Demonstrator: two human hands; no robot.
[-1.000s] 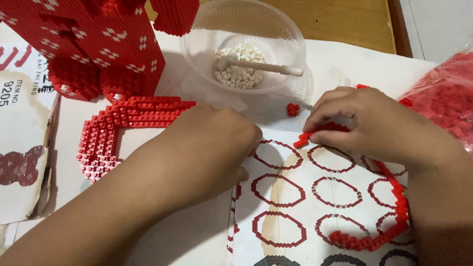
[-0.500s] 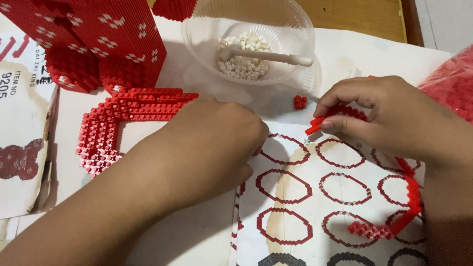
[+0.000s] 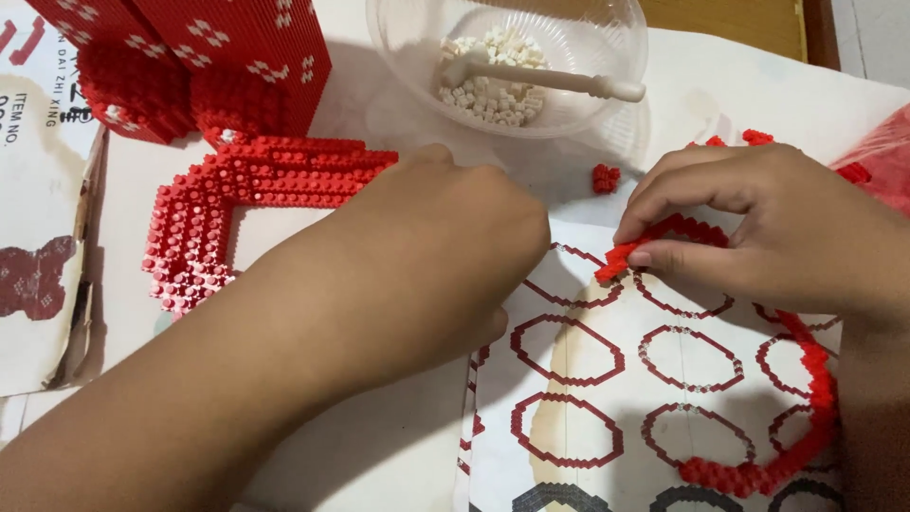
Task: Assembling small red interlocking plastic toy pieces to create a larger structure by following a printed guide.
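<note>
My left hand (image 3: 445,237) lay knuckles-up over the near edge of the instruction sheet (image 3: 588,446), its grip hidden beneath the palm, so I could not tell what it held. My right hand (image 3: 758,228) kept a narrow grip, thumb and forefinger pinched on one end of the curved red brick ring (image 3: 815,379), which swept down and away below that wrist across the printed octagons. The step in hand looked to be fitting the ring's open end; the next move called for steady alignment. Beyond the grip sat a loose red brick (image 3: 605,177), then the clear bowl (image 3: 569,38) of white bricks (image 3: 488,76), left of it a red brick frame (image 3: 227,209) on the table (image 3: 758,85).
</note>
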